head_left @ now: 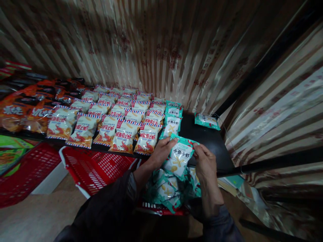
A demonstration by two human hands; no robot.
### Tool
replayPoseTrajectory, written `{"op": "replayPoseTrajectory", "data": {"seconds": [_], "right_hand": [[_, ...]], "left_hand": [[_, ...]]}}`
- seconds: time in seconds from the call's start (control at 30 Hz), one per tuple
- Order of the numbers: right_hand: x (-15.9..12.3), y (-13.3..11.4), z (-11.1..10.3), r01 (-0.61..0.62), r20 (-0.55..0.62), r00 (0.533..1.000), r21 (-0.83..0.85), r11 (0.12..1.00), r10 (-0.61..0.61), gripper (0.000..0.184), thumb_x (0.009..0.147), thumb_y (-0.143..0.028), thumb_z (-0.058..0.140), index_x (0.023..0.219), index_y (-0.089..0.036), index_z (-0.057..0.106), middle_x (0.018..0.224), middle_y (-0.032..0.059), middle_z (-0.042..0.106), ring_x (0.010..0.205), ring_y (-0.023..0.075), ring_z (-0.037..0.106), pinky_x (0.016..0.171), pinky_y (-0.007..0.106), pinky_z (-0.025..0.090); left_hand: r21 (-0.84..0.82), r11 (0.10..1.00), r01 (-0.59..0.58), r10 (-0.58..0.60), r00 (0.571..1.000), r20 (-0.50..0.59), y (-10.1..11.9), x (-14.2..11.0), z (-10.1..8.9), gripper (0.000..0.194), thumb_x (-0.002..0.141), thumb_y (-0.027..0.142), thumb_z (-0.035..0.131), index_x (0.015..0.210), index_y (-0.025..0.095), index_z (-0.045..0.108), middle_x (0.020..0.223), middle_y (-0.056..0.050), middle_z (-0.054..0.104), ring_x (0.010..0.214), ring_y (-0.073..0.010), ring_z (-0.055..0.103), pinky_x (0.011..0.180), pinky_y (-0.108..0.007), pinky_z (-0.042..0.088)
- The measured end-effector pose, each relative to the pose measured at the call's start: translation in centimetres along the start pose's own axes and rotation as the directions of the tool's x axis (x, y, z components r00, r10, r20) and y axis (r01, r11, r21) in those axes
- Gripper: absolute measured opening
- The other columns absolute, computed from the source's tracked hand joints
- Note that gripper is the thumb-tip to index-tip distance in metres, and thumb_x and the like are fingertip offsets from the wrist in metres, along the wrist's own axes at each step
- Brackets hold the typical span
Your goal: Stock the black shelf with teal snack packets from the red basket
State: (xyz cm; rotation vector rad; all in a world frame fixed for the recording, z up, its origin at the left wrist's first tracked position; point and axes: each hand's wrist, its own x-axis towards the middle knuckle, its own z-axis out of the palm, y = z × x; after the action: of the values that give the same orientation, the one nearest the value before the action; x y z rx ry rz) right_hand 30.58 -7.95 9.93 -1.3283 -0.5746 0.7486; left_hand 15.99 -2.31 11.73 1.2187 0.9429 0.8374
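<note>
Between my two hands is a green-and-white snack bag [179,157], its printed front turned up. My left hand [163,151] pinches its upper left corner, and my right hand [205,160] grips its upper right corner. Below it, a red basket [174,212] holds a heap of matching green snack bags [166,191]. Just beyond, a short row of the same bags [172,125] stands at the shelf's front and runs back. One more green bag [207,121] lies by itself near the shelf's right end.
Rows of white-and-red snack bags [122,136] fill the middle of the black shelf [209,144], with orange bags [37,112] to the left. Another red basket [96,168] is below the shelf's front edge. Dark metal bars [270,160] and striped curtain [161,50] bound the right and back.
</note>
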Motion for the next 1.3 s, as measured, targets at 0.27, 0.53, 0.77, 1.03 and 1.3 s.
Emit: {"op": "replayPoseTrajectory", "data": {"seconds": [0.27, 0.53, 0.77, 1.03, 1.3], "right_hand": [[0.2, 0.4, 0.5, 0.02, -0.054, 0.998, 0.011, 1.0, -0.02, 0.031, 0.062, -0.045, 0.081, 0.071, -0.017, 0.071, 0.064, -0.0042, 0.065, 0.057, 0.0099, 0.054, 0.056, 0.022, 0.045], [1.3, 0.6, -0.1, 0.033, -0.208, 0.978, 0.112, 0.993, -0.009, 0.034, 0.057, -0.043, 0.083, 0.075, -0.016, 0.072, 0.064, -0.0038, 0.067, 0.056, 0.0096, 0.057, 0.057, 0.024, 0.048], [2.2, -0.2, -1.0, 0.14, -0.325, 0.943, 0.174, 0.975, -0.078, 0.033, 0.057, -0.041, 0.084, 0.072, -0.015, 0.068, 0.053, -0.0066, 0.058, 0.05, 0.0087, 0.055, 0.052, 0.022, 0.048], [2.4, -0.6, -1.6, 0.13, -0.362, 0.931, 0.227, 0.965, -0.04, 0.036, 0.051, -0.036, 0.087, 0.07, -0.014, 0.066, 0.051, -0.0075, 0.057, 0.043, 0.0056, 0.048, 0.039, 0.017, 0.038], [3.1, -0.3, -2.8, 0.155, -0.346, 0.937, 0.275, 0.949, -0.053, 0.029, 0.058, -0.03, 0.085, 0.073, -0.014, 0.066, 0.064, -0.0044, 0.066, 0.055, 0.0096, 0.06, 0.051, 0.021, 0.05]], "left_hand": [[0.039, 0.999, -0.005, 0.005, 1.0, 0.002, 0.2, 0.1, -0.3, 0.039, 0.079, 0.056, 0.051, 0.064, 0.019, 0.05, 0.062, 0.002, 0.051, 0.065, -0.014, 0.049, 0.062, -0.025, 0.042], [0.064, 0.998, -0.027, 0.015, 0.982, 0.186, 0.2, 0.0, -0.9, 0.039, 0.083, 0.055, 0.047, 0.078, 0.018, 0.058, 0.078, -0.001, 0.059, 0.08, -0.0169, 0.058, 0.077, -0.027, 0.047], [0.244, 0.957, -0.155, 0.079, 0.952, 0.295, -0.5, -0.4, -1.1, 0.043, 0.081, 0.045, 0.055, 0.107, 0.014, 0.068, 0.108, -0.008, 0.07, 0.101, -0.0244, 0.063, 0.086, -0.031, 0.048], [0.329, 0.926, -0.186, 0.077, 0.945, 0.319, -2.4, 0.2, -1.2, 0.041, 0.086, 0.042, 0.051, 0.115, 0.019, 0.069, 0.098, -0.002, 0.074, 0.089, -0.0209, 0.068, 0.076, -0.028, 0.053], [0.29, 0.924, -0.251, 0.184, 0.953, 0.239, -3.4, -1.6, 0.7, 0.041, 0.09, 0.036, 0.046, 0.126, 0.023, 0.063, 0.108, -0.004, 0.073, 0.075, -0.0186, 0.073, 0.066, -0.026, 0.056]]}}
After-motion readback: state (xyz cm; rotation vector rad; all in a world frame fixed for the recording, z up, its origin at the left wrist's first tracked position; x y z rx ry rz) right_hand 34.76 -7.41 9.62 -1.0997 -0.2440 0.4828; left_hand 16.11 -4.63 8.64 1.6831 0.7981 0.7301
